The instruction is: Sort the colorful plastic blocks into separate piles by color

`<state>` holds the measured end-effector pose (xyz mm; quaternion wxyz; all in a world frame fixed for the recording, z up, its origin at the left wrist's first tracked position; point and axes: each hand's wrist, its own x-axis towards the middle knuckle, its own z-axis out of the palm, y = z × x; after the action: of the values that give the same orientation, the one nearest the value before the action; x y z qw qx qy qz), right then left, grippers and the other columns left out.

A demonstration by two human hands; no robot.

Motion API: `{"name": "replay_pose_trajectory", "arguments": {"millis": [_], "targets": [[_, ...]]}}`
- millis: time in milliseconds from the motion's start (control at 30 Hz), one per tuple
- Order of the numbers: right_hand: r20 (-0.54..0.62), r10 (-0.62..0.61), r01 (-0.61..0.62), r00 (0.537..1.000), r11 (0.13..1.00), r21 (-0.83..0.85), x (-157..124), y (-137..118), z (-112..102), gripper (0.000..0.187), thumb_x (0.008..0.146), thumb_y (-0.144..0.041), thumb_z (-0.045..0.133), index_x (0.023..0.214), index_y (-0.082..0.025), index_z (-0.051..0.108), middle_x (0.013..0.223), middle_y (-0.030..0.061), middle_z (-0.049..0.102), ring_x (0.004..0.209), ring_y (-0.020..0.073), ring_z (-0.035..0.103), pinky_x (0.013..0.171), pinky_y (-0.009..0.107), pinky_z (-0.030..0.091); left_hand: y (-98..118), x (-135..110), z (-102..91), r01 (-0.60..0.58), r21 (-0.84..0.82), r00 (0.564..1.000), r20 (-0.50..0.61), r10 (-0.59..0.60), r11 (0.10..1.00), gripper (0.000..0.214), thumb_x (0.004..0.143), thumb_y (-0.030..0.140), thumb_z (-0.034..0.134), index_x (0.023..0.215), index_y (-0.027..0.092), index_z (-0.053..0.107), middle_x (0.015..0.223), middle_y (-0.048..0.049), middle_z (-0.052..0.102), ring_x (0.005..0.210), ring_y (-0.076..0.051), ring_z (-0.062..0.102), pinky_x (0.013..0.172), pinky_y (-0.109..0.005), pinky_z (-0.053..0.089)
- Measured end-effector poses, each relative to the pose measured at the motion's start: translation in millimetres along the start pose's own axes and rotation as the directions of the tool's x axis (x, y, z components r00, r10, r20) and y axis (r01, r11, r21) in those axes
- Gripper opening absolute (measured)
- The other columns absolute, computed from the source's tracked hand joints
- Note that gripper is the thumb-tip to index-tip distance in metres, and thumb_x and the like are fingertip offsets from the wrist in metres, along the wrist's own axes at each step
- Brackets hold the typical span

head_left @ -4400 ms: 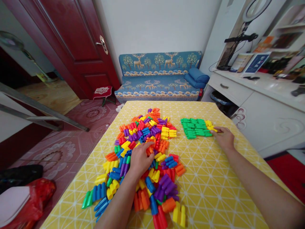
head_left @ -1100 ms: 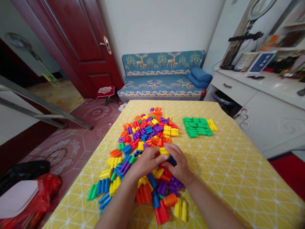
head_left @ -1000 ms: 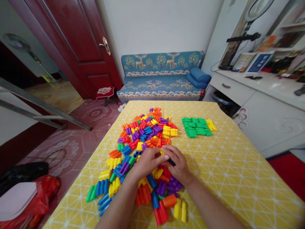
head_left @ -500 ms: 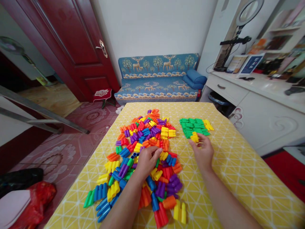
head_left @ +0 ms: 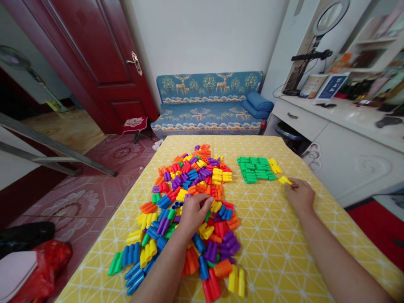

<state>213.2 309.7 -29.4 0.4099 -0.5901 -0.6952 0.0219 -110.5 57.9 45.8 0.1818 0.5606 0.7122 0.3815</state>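
A heap of coloured plastic blocks (head_left: 189,202) covers the middle of the yellow tablecloth (head_left: 277,244). My left hand (head_left: 194,212) rests on the heap with its fingers curled over blocks; whether it grips one I cannot tell. To the right lies a flat group of green blocks (head_left: 255,169) with yellow blocks (head_left: 274,165) at its right side. My right hand (head_left: 299,195) pinches a yellow block (head_left: 285,180) just right of and below that group, low over the cloth.
A white cabinet (head_left: 344,147) with a drawer stands close to the table's right edge. A blue sofa (head_left: 208,103) is behind the table, a dark red door (head_left: 91,59) at the left. Red and black bags (head_left: 34,256) lie on the floor at lower left.
Both hands were together on the heap one second ago. My right hand took a yellow block out and carried it right, past the green group. My left hand stayed on the heap.
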Motion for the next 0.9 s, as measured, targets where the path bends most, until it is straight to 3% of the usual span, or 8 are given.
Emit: {"name": "replay_pose_trajectory", "arguments": {"millis": [167, 400, 667, 900], "targets": [[-0.012, -0.001, 0.001, 1.000, 1.000, 0.009, 8, -1, 8, 0.035, 0.071, -0.039, 0.056, 0.086, -0.012, 0.072, 0.071, 0.0086, 0.065, 0.071, 0.0225, 0.057, 0.069, 0.035, 0.045, 1, 0, 0.1, 0.024, 0.015, 1.000, 0.003, -0.024, 1.000, 0.033, 0.089, 0.037, 0.048, 0.073, 0.016, 0.068, 0.064, -0.0017, 0.064, 0.058, -0.013, 0.054, 0.053, -0.023, 0.032], [-0.033, 0.103, -0.102, 0.994, 0.995, 0.020, 15, -10, 15, 0.034, 0.074, -0.044, 0.060, 0.081, -0.012, 0.070, 0.070, 0.0081, 0.064, 0.063, 0.0194, 0.055, 0.063, 0.033, 0.042, -1, 0, 0.7, 0.024, 0.002, 1.000, 0.005, -0.024, 1.000, 0.030, 0.088, 0.034, 0.049, 0.076, 0.016, 0.069, 0.068, -0.0029, 0.067, 0.061, -0.014, 0.057, 0.055, -0.022, 0.035], [-0.082, 0.183, -0.190, 0.980, 0.978, -0.083, 16, -29, 14, 0.031, 0.076, -0.043, 0.060, 0.081, -0.014, 0.069, 0.075, 0.0075, 0.061, 0.068, 0.0204, 0.052, 0.063, 0.033, 0.037, 0, 0, 0.5, 0.032, 0.013, 0.999, -0.004, -0.032, 0.999, 0.030, 0.088, 0.035, 0.050, 0.076, 0.015, 0.069, 0.066, -0.0026, 0.066, 0.060, -0.014, 0.057, 0.055, -0.023, 0.035], [-0.057, 0.276, -0.281, 0.960, 0.945, -0.165, 18, -36, 13, 0.028, 0.073, -0.043, 0.065, 0.077, -0.015, 0.069, 0.077, 0.0071, 0.060, 0.067, 0.0188, 0.050, 0.061, 0.032, 0.035, -2, -1, 1.3, 0.023, 0.010, 1.000, -0.009, -0.023, 1.000, 0.030, 0.089, 0.035, 0.050, 0.076, 0.015, 0.069, 0.066, -0.0025, 0.066, 0.059, -0.013, 0.056, 0.054, -0.022, 0.034]]}}
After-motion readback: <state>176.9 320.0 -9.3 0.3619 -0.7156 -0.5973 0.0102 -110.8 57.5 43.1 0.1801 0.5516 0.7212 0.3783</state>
